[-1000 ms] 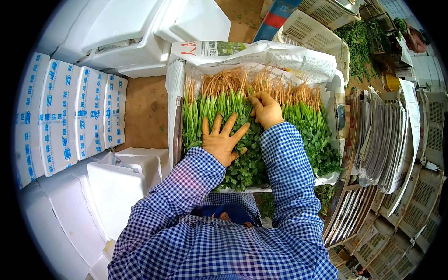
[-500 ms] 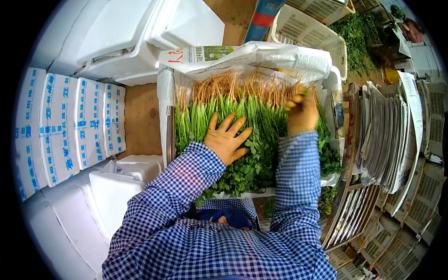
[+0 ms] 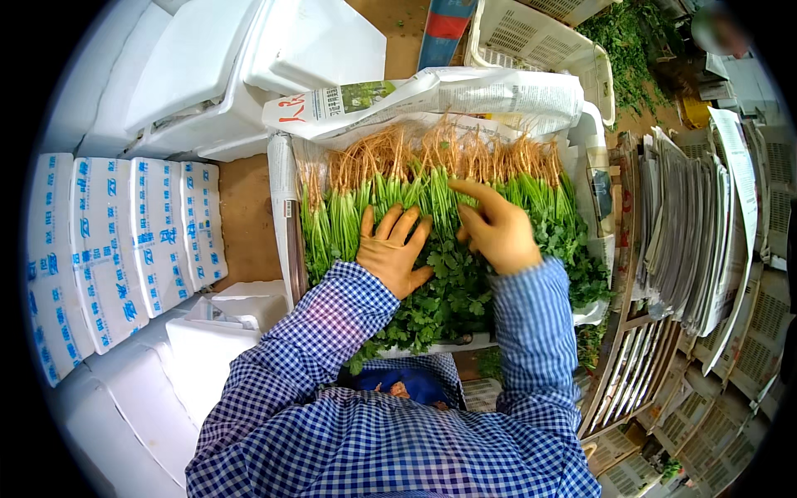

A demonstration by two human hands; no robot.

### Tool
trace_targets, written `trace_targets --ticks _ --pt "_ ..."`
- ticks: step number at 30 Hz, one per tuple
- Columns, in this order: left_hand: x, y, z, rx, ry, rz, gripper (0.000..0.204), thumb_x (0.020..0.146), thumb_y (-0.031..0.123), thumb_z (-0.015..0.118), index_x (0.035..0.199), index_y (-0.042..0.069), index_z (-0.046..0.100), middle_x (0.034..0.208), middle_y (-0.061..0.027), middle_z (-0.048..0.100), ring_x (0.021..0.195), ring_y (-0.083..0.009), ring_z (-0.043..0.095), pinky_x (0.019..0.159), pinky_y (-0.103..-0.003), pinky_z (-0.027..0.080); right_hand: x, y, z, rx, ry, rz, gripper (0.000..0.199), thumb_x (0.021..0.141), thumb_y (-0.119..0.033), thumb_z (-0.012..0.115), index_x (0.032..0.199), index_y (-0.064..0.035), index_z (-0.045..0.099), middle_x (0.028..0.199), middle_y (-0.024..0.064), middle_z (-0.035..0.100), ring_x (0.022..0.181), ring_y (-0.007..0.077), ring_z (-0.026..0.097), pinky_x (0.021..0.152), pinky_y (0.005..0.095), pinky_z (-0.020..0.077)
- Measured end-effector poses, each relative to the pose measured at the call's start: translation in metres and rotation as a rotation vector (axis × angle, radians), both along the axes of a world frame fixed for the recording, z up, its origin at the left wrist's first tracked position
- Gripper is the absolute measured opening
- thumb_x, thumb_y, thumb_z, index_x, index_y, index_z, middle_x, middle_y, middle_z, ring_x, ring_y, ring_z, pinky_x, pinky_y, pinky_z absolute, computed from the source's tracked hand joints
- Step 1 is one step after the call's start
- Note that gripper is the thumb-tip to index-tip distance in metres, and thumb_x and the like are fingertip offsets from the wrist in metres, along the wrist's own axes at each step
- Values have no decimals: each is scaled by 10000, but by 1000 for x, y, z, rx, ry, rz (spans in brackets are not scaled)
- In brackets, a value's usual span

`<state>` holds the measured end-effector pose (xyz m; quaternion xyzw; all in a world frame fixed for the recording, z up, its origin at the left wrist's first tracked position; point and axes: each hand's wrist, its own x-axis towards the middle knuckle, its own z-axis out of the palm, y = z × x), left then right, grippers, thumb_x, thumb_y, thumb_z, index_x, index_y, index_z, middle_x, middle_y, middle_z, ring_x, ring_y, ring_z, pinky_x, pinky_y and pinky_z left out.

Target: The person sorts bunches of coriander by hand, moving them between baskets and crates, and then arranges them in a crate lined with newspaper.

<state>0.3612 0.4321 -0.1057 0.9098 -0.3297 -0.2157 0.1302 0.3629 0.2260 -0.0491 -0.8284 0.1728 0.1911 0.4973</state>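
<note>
Bunches of leafy green herbs with thin green stems and brown roots [image 3: 432,203] lie side by side in a white foam box [image 3: 594,124]. Their roots point to the far side and the leaves toward me. Newspaper [image 3: 506,98] lines the box and folds over its far rim. My left hand [image 3: 393,253] rests on the stems left of the middle, fingers spread, holding nothing. Over the stems at the middle right is my right hand [image 3: 496,224], its index finger stretched toward the roots and its other fingers partly curled. Nothing shows in its grip.
White foam boxes [image 3: 315,46] are stacked at the far left, with blue-printed ones [image 3: 108,232] below them. On the right stands a thick stack of newspapers [image 3: 689,224] on a slatted crate [image 3: 635,373]. A cream plastic crate [image 3: 540,41] sits beyond the box, near loose greens [image 3: 635,54].
My right hand has come from the roots at the right toward the middle and nearer me, its index finger now extended. The left hand stays spread on the stems.
</note>
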Motion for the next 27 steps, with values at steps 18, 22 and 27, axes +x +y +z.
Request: trace_targets --ticks 18,22,27 --pt "76 -5 -22 -110 -70 -74 412 1036 276 442 1397 100 533 1446 -122 533 1369 -359 446 1197 -583 241 -19 23 -32 -554 -204 72 196 845 -296 664 853 -103 697 729 112 696 675 311 691 631 425 558" --pt "70 -10 -23 -106 -83 -33 408 1037 288 442 1370 78 547 1371 -122 573 1346 -339 463 1185 -606 252 -94 -14 2 -21 90 25 114 867 -132 682 822 -28 693 692 91 683 564 171 637 539 323 549" --pt "65 -16 -24 -126 -142 -10 396 1014 274 489 1332 53 571 1341 -163 587 1317 -372 483 1144 -582 312 -190 -54 61 153 542 235 213 854 -50 691 1063 -27 725 898 116 742 730 156 692 636 302 577"
